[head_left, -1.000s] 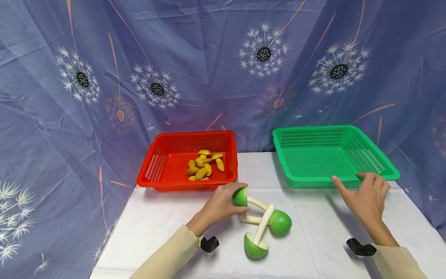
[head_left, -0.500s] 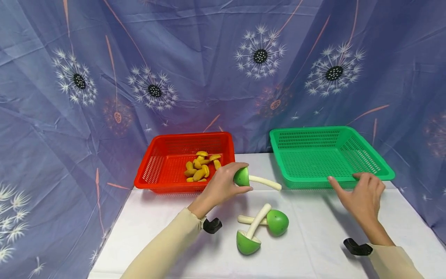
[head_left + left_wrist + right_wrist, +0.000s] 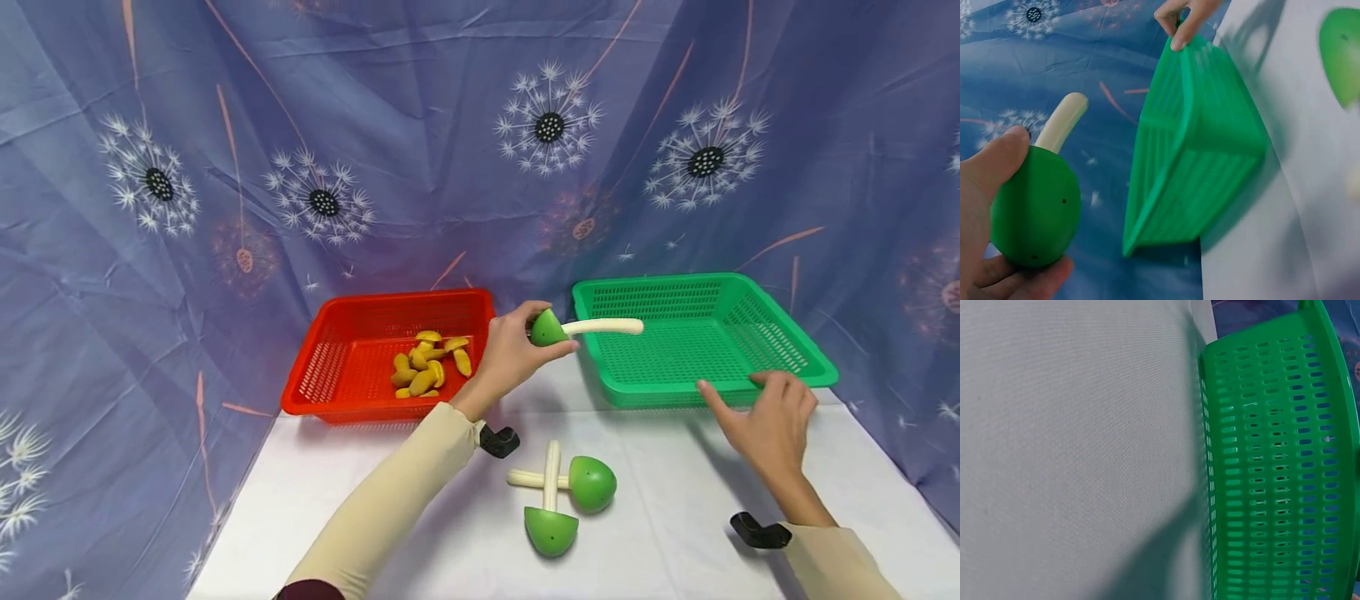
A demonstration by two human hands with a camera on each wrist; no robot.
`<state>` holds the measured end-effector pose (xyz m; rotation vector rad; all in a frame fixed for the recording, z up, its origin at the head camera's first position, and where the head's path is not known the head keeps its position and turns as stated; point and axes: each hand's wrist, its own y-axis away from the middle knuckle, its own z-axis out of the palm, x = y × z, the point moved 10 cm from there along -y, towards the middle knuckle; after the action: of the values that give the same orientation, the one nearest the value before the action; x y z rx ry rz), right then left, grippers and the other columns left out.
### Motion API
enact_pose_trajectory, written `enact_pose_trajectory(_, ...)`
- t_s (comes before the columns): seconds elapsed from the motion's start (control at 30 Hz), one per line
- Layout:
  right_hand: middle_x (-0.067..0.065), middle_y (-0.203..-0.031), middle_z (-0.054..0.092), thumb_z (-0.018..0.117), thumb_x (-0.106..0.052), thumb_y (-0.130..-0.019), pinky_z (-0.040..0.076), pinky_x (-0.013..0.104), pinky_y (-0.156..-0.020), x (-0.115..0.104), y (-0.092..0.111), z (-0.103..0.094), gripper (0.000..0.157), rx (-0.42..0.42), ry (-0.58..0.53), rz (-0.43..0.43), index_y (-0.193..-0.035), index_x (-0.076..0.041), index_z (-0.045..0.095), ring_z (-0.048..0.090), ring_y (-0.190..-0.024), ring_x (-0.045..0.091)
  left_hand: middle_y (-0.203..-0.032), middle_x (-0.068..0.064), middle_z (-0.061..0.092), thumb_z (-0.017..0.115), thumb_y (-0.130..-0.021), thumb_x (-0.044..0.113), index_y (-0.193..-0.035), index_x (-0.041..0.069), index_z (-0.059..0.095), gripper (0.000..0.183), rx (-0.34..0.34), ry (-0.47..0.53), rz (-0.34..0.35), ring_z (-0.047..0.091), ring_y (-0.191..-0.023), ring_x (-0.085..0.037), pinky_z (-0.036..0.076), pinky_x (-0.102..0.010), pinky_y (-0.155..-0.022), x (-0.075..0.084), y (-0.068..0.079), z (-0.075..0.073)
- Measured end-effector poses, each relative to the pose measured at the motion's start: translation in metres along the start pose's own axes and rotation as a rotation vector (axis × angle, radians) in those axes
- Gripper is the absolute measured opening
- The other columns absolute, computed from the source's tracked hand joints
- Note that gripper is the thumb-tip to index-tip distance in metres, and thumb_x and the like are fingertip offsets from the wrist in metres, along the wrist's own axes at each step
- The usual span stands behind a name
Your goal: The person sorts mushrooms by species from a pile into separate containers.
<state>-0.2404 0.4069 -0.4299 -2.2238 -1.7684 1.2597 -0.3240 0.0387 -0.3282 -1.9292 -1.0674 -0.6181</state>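
Note:
My left hand (image 3: 512, 352) pinches the green cap of a toy mushroom (image 3: 551, 328), thumb on one side and fingers on the other. Its pale stem points right, overlapping the left end of the green basket (image 3: 617, 383) in the head view. Seen from the left wrist, the mushroom (image 3: 1038, 206) is up beside the basket. My right hand (image 3: 772, 429) holds the basket's front rim, thumb and fingers spread along it. Two more green-capped mushrooms lie crossed on the white table, one cap (image 3: 592, 483) to the right and the other cap (image 3: 551, 531) nearer me.
A red basket (image 3: 337, 406) at the back left holds several yellow-brown toy mushrooms (image 3: 427, 367). A blue dandelion-print cloth (image 3: 420, 167) hangs right behind both baskets. White cloth (image 3: 660, 533) covers the table.
My left hand has lifted its mushroom off the table and carried it up and right toward the green basket. The nearer mushroom left behind has swung round. The right hand stays at the rim.

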Motion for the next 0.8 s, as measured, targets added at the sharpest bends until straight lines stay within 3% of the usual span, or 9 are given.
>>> enact_pose_trajectory(0.23,0.035,-0.125,0.041,0.077,-0.049,-0.086,0.016,0.064,-0.111,0.002,0.000,-0.001,0.077,0.025,-0.008,0.004,-0.123,0.012,0.046,0.027,-0.123,0.054,-0.109,-0.003,0.070,0.087,-0.082,0.043,-0.134,0.009,0.062,0.066,-0.055,0.043,-0.027,0.059,-0.082,-0.009,0.052,-0.017,-0.063,0.012,-0.028,0.056)
enact_pose_trajectory(0.47,0.033,-0.120,0.043,0.079,-0.047,-0.085,0.018,0.064,-0.111,-0.001,0.003,0.000,0.075,0.041,0.001,-0.025,-0.120,0.011,0.048,0.030,-0.121,0.054,-0.094,0.000,0.067,0.087,-0.082,0.045,-0.133,0.012,0.061,0.066,-0.116,0.002,-0.091,0.057,-0.080,-0.009,0.049,-0.015,-0.058,0.011,-0.040,0.105)
enact_pose_trajectory(0.63,0.033,-0.122,0.043,0.078,-0.048,-0.085,0.019,0.063,-0.111,-0.002,0.002,-0.001,0.075,0.038,0.010,-0.016,-0.122,0.011,0.048,0.030,-0.122,0.053,-0.089,0.003,0.064,0.086,-0.082,0.048,-0.130,0.012,0.060,0.065,-0.154,-0.068,-0.088,0.057,-0.069,-0.005,0.047,-0.015,-0.057,0.013,-0.044,0.127)
enact_pose_trajectory(0.8,0.032,-0.124,0.043,0.078,-0.048,-0.085,0.021,0.063,-0.109,-0.001,0.002,-0.003,0.076,0.037,0.017,-0.009,-0.122,0.011,0.047,0.030,-0.122,0.053,-0.085,0.005,0.060,0.085,-0.082,0.052,-0.129,0.013,0.060,0.066,-0.180,-0.113,-0.091,0.055,-0.062,-0.002,0.046,-0.014,-0.054,0.013,-0.044,0.138)
